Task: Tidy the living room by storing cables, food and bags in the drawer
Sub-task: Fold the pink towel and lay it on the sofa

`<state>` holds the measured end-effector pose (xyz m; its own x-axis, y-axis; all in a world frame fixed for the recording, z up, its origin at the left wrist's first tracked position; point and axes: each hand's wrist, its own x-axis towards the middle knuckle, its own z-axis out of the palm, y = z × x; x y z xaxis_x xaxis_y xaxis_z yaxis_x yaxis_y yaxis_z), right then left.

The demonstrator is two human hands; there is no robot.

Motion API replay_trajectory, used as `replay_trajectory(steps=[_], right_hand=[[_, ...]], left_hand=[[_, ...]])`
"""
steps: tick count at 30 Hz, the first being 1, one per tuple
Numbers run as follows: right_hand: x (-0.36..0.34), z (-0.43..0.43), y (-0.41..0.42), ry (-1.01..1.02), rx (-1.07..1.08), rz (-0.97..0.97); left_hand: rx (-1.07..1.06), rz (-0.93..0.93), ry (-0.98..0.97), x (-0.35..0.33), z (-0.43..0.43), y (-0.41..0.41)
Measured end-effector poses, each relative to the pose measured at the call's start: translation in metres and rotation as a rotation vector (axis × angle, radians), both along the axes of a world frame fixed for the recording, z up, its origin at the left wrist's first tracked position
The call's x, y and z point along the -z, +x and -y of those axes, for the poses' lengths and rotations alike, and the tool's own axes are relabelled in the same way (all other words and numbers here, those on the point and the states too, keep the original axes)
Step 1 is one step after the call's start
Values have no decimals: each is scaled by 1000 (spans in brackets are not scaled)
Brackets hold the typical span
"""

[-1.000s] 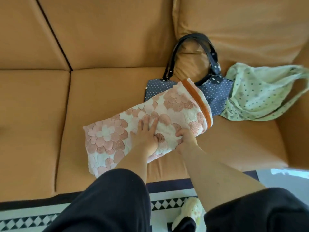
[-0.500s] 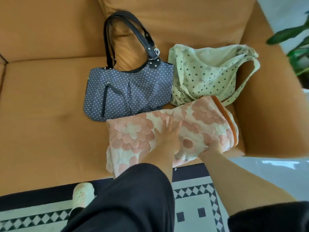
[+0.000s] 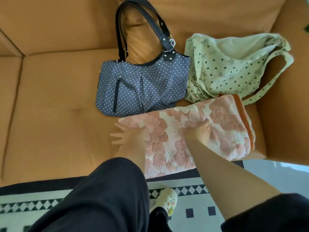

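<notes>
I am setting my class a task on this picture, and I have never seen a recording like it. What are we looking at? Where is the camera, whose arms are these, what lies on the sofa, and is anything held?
There is no machine here. A person wears a camera on the head, so the one picture looks forward and down along their own arms. Three bags lie on the orange sofa: a blue bag with white dots and dark handles, a green bag to its right, and a pink bag with a flower pattern, nearest the person. The left hand lies at the pink bag's left end with its fingers spread. The right hand rests on the middle of that bag, but blur hides whether its fingers grip the cloth. Below are a patterned rug and a slipper.
</notes>
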<state>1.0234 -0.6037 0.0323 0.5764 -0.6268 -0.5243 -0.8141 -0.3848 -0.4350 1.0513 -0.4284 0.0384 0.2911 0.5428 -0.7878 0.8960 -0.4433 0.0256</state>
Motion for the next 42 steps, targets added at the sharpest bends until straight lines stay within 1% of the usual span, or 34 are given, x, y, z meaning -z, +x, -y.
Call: replay_trajectory(steps=[1,3,5,7,12,15,17,18,19,21,23,24,26,28,30,33,34,36,38,40,42], right_hand=[[1,-9,6,53,-48,-58],[9,-25,16,153,-157,-131],[13,-38,26,130,-176,-181],[13,-46,34,76,-150,-254],[5,-64,42,-25,-289,-370],[4,-72,58,-53,-343,-519],[-3,-76,78,-72,-390,-601],[-7,-77,90,-79,-395,-583],[-14,-79,100,-83,-375,-506],[-27,-82,128,-123,-310,-228],[-44,-83,162,-194,-279,76],[-52,-84,181,-216,-259,199],[-67,-86,220,-195,-249,340],[-79,-89,251,-165,-318,346],[-86,-89,274,-174,-380,282],[-92,-91,297,-124,-307,186],[-93,-92,302,-168,-346,150],[-98,-94,307,-291,-518,137],[-107,-96,304,-344,-687,217],[-117,-93,294,-415,-800,318],[-130,-86,284,-432,-796,411]], left_hand=[[-79,-31,-55,2,-6,4],[-72,-51,-171,19,-21,10],[-57,-82,-279,26,-33,13],[-17,-60,-313,35,-47,17],[48,269,-304,37,-51,37],[129,274,-316,30,-55,51],[142,217,-247,26,-64,62],[156,195,-181,23,-69,70],[202,209,-111,19,-74,79],[330,327,-19,11,-86,104],[391,470,-19,-1,-98,136],[403,524,-35,-8,-102,153],[422,608,-74,-19,-107,188],[482,688,-94,-32,-109,214],[602,750,-91,-43,-105,233],[839,761,-47,-49,-101,247],[907,765,-32,-50,-99,251],[978,795,-10,-55,-95,259],[952,863,9,-64,-89,268],[864,948,9,-74,-81,276],[805,1062,17,-86,-69,277]])
